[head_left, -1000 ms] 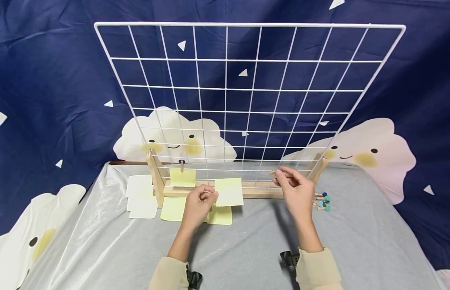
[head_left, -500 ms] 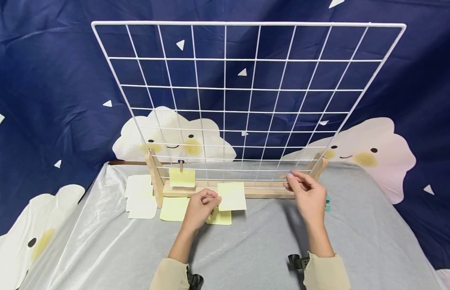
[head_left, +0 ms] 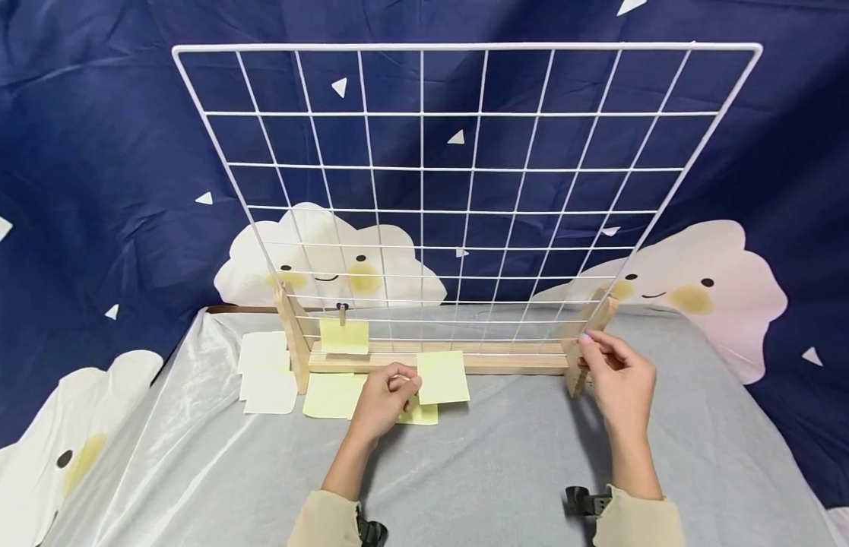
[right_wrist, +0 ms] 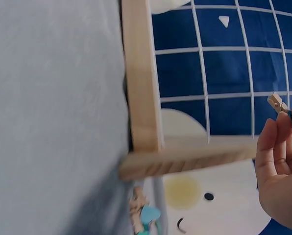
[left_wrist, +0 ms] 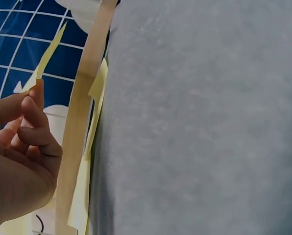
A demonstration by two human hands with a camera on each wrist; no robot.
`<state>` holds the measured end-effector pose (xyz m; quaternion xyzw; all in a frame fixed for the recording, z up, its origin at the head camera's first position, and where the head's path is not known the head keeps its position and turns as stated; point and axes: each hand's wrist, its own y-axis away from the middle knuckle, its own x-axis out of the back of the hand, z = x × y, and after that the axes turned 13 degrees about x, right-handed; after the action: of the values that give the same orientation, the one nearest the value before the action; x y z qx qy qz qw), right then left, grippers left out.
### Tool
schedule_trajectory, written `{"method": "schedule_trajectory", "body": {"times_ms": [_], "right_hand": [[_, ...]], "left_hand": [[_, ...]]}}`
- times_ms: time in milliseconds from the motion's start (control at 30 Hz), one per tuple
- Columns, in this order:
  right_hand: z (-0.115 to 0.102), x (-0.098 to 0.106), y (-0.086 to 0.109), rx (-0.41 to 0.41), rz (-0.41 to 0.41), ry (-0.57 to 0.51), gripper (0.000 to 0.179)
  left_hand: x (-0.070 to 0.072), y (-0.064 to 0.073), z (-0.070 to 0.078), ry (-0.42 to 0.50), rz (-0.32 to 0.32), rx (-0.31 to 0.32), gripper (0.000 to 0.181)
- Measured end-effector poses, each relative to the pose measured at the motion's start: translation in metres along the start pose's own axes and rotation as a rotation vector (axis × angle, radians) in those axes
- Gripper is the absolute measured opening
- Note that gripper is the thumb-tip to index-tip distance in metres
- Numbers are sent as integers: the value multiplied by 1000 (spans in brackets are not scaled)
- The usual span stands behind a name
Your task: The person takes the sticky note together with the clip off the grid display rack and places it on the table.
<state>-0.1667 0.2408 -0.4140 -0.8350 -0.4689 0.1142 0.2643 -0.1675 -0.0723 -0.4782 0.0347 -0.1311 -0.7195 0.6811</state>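
My left hand [head_left: 386,399] pinches a pale yellow sticky note [head_left: 443,377] by its left edge, in front of the stand's wooden base [head_left: 513,365]. In the left wrist view that note [left_wrist: 50,51] shows nearly edge-on, between thumb and fingertip. Over by the stand's right foot, my right hand [head_left: 619,384] pinches a small wooden clothespin [right_wrist: 277,103] with a blue end; its tip points away from the fingers. Another clothespin [head_left: 343,315] fastens a yellow note [head_left: 344,336] to the lower left of the white wire grid [head_left: 465,47].
More yellow notes [head_left: 328,395] lie on the grey cloth below the base, partly behind my left hand. Paler notes [head_left: 269,391] lie left of the stand. Several clothespins [right_wrist: 137,213] sit beside the right foot. A dark blue curtain [head_left: 89,114] hangs behind.
My right hand has moved right and slightly nearer with its clothespin, now covering the clothespin pile in the head view. The left hand and its note have shifted slightly right and down.
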Motion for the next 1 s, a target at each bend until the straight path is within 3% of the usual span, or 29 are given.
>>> {"method": "schedule_trajectory", "body": {"times_ms": [333,700,1000], "right_hand": [[18,26,1,-108,17,76,23],[31,47,-3,-280,45,97,25],[46,55,-5,-360,-37,168,34]], "left_hand": [[1,2,-3,-64,-39,0,9],[3,1,-6,-119,-29,-6,7],[2,1,-9,-162,-54,8,6]]}}
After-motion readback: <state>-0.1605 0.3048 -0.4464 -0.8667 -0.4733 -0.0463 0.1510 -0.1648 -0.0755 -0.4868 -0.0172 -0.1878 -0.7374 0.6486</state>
